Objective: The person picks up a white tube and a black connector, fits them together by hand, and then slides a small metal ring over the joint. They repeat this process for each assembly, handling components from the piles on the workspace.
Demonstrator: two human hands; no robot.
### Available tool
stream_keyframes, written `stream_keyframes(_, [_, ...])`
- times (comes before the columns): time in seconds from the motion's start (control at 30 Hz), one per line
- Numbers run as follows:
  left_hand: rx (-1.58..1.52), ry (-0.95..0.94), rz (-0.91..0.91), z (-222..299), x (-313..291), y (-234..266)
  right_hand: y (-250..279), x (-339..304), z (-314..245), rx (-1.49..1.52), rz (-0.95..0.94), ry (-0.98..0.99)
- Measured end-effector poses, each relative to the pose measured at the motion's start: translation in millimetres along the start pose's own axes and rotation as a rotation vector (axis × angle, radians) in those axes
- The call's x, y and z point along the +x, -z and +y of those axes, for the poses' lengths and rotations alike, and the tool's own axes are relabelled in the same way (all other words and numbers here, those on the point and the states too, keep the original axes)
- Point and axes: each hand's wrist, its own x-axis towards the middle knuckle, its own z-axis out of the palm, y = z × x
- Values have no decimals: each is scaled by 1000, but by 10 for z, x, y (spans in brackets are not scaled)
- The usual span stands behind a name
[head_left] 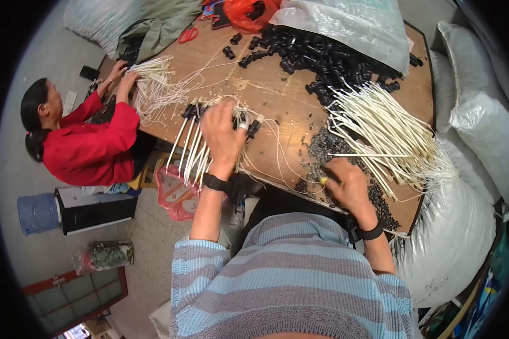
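My left hand (pixel 223 133) is above the table's near edge, fingers bent around a black fitting (pixel 242 117), with a white band on one digit. Thin white cord (pixel 278 148) loops beside it. Under and beside that hand, several white rods (pixel 193 148) with black ends stick out over the edge. My right hand (pixel 349 183) is low over a heap of small dark parts (pixel 329 148), its thumb and fingers apart. Something yellow shows at one fingertip; whether a small part touches it, I cannot tell. A large bundle of white rods (pixel 387 127) lies just beyond.
Black fittings (pixel 316 53) spill from a white sack (pixel 345 25) at the back. Full sacks (pixel 452 243) crowd the right side. At left, a person in red (pixel 93 144) handles white cords (pixel 158 87). Red scissors (pixel 188 35) lie farther back; a red bag (pixel 175 195) hangs below the edge.
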Motion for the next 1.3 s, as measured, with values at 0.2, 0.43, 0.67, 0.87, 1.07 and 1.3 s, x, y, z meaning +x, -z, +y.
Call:
stream_keyframes(0.2, [-555, -249, -342, 621, 389, -845, 557, -8, 345, -417, 267, -132])
stream_keyframes(0.43, [-348, -100, -456, 644, 717, -1422, 465, -304, 692, -557, 197, -155])
stream_keyframes(0.67, [-365, -24, -311, 471, 431, -1121, 361, -250, 753, -580, 119, -238])
stream_keyframes(0.87, [-710, 218, -573, 766, 60, -573, 469, -78, 584, -358, 220, -76])
stream_keyframes(1.07, [-789, 230, -575, 758, -221, -565, 372, -20, 335, -92, 119, 112])
stream_keyframes(1.3, [-515, -229, -439, 714, -230, -581, 355, -115, 264, -350, -22, 221])
